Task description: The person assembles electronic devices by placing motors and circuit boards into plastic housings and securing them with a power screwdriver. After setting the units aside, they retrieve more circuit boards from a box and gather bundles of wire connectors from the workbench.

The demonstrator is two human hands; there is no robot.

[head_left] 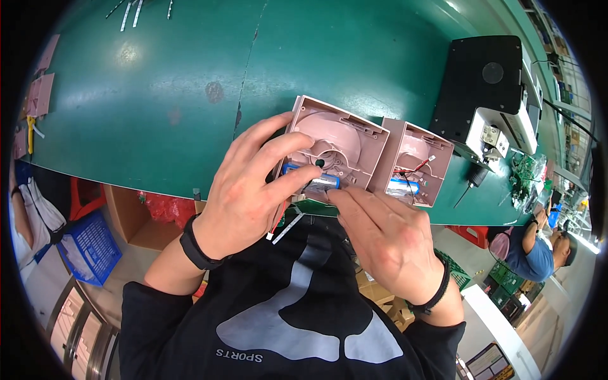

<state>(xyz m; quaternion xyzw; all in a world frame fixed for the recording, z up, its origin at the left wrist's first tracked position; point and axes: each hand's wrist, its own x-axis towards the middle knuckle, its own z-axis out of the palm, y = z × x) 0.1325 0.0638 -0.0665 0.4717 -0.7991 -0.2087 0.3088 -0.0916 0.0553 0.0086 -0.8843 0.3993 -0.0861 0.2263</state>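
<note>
Left fingers (277, 149) grip a case (330, 131); right fingers (362, 204) touch it, grip unclear. Second case (437, 177) alongside, machine (476, 66) farther right on the table (158, 120).

A long green worktop (190, 76) is running from left to right and catching glare; below its left part a red stool (85, 197) is standing near a blue basket (92, 247), pale floor (134, 258) is showing alongside, and at far right a strip light (591, 245) is glowing

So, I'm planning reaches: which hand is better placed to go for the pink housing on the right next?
Probably the right hand: it sits nearer the right housing; the left hand is farther off, its fingers over the left housing.
</note>
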